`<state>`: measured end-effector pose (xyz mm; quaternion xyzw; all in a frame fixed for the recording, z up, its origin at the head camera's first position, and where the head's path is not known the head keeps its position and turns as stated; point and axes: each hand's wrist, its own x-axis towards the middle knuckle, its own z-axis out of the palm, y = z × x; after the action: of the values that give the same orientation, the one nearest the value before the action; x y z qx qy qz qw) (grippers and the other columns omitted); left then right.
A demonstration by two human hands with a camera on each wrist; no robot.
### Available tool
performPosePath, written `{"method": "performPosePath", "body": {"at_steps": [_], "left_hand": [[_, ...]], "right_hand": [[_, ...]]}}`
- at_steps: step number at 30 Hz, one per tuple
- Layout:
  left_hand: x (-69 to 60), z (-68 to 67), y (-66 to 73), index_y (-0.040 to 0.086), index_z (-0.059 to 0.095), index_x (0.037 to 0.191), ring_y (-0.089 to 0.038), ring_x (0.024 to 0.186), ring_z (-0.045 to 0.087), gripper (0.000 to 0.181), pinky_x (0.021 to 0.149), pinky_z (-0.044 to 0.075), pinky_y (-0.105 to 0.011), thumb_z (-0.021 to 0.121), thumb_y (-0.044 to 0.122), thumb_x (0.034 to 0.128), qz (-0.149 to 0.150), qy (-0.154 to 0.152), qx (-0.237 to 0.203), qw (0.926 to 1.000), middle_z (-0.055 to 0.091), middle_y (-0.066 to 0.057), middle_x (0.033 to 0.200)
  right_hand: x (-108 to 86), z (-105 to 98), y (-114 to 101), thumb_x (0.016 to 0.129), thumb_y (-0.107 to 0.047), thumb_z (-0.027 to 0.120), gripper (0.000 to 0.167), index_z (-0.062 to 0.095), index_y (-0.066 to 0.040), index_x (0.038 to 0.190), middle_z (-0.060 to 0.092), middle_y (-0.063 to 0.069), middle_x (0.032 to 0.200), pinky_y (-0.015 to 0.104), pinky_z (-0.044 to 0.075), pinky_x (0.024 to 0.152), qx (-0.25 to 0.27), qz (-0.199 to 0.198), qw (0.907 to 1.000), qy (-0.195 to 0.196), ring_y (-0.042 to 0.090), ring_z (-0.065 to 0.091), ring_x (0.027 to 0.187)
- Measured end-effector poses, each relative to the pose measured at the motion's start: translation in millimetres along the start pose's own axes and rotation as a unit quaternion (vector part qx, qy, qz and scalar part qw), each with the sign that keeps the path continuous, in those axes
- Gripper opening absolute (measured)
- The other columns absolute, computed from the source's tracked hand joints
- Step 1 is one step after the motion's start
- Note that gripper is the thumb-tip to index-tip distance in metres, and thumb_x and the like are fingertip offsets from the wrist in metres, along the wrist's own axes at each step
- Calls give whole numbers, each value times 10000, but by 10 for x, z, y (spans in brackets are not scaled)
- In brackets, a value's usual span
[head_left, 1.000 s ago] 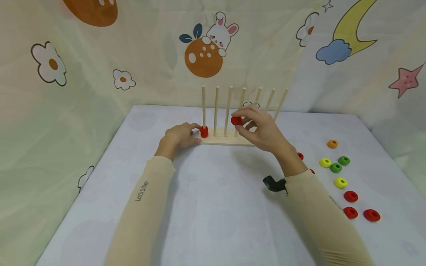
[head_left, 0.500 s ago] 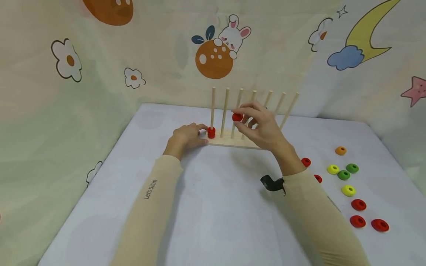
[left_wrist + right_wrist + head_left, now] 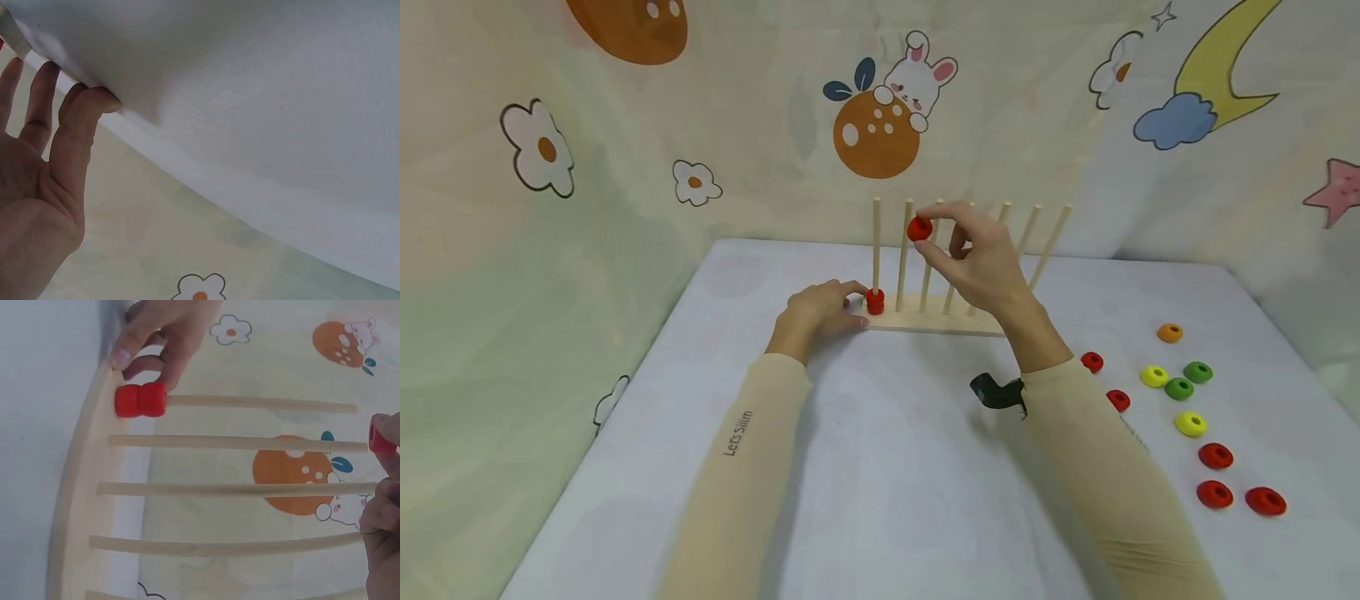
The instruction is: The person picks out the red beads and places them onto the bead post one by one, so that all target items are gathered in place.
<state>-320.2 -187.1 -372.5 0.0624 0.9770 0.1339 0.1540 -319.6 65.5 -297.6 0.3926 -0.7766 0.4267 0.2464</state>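
A wooden rack (image 3: 925,322) with several upright pegs stands at the table's back. Two stacked red beads (image 3: 875,302) sit at the foot of its leftmost peg; the right wrist view shows the pair (image 3: 140,400) touching. The left hand (image 3: 820,317) grips the base's left end, thumb in front; the left wrist view shows this hand (image 3: 50,162) from the palm side. Between thumb and index finger the right hand (image 3: 985,258) pinches a red bead (image 3: 919,229), near the second peg's upper part. In the right wrist view this bead (image 3: 376,434) is off the peg tips.
Loose beads lie on the table at the right: an orange one (image 3: 1169,333), two green, two yellow (image 3: 1191,423) and several red (image 3: 1215,456). A black strap-like piece (image 3: 997,392) sticks out by the right wrist. Behind the table hangs a printed cloth (image 3: 760,117).
The right hand has risen and moved left with its red bead, from lower among the pegs to near the second peg's top. The left hand has stayed at the base's end.
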Motion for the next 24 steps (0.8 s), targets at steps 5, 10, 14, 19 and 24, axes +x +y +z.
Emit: {"method": "performPosePath", "body": {"at_steps": [5,10,14,19,24], "left_hand": [[8,9,-2,371,447,1520,-318,1216,568,606,995,468,-590,679,443,965,0,-2,-43,10000,571,-63,1344],[15,11,2,378,450,1520,-327,1219,581,615,981,481,-596,692,443,959,-49,50,-41,10000,583,-76,1362],[19,1,33,378,449,1525,-332,1218,583,618,975,485,-590,691,444,960,-15,57,-51,10000,578,-79,1364],[-1,-1,52,382,450,1522,-337,1236,566,613,1000,467,-599,687,449,961,-102,17,-87,9999,563,-73,1360],[-16,1,19,384,440,1527,-348,1253,567,618,1005,462,-618,688,453,964,-143,24,-77,9999,566,-75,1378]], "right_hand": [[125,-9,-40,918,-78,767,354,692,-78,1264,725,50,1171,227,366,505,13,-86,9999,50,144,410,517],[197,77,-58,914,-77,775,346,699,-81,1251,732,52,1201,211,363,482,280,-27,9994,223,143,394,476],[237,171,-44,906,-57,779,344,696,-50,1241,737,90,1207,197,327,465,418,28,9980,483,142,359,456],[311,280,-61,926,-90,765,323,699,-68,1241,732,59,1216,204,329,456,546,280,9965,566,142,351,441],[388,371,-99,947,-135,748,282,711,-102,1225,727,5,1215,220,362,475,363,622,9963,462,154,385,454]]}}
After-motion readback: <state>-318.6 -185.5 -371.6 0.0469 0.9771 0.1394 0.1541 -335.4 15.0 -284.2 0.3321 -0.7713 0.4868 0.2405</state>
